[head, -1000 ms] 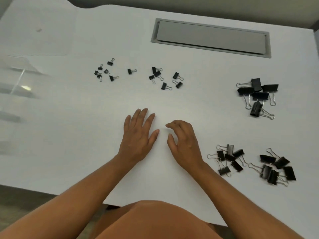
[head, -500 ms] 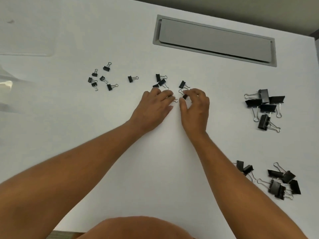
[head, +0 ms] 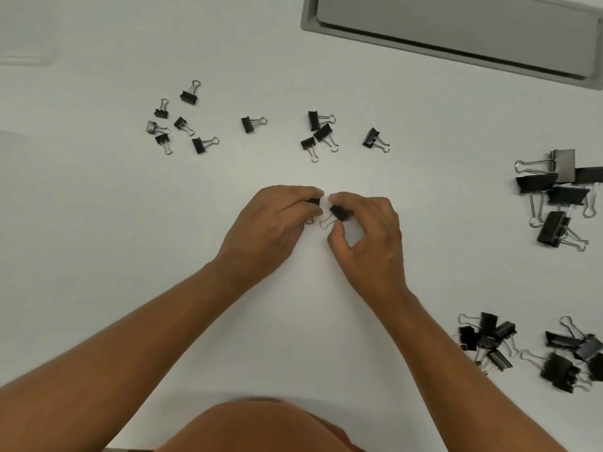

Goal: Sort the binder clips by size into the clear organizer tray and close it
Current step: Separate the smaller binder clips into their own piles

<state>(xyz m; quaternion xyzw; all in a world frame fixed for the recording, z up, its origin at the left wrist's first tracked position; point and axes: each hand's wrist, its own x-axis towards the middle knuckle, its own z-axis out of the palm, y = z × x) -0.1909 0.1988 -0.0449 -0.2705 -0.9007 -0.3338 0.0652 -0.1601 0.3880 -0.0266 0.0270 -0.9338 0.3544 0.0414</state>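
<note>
Over a white table (head: 98, 243), the left hand (head: 270, 226) curls its fingers around one small black binder clip (head: 314, 201) while the right hand (head: 367, 234) pinches another (head: 339, 213), the two hands nearly touching. Loose clips lie beyond them; larger ones cluster at right (head: 554, 197).

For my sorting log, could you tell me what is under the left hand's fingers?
A small black binder clip shows under the left hand, its wire loop poking out below; the fingers cover the rest of it.

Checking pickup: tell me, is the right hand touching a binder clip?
Touching. The head view shows the right hand pinching a small binder clip between fingertips and thumb.
</note>
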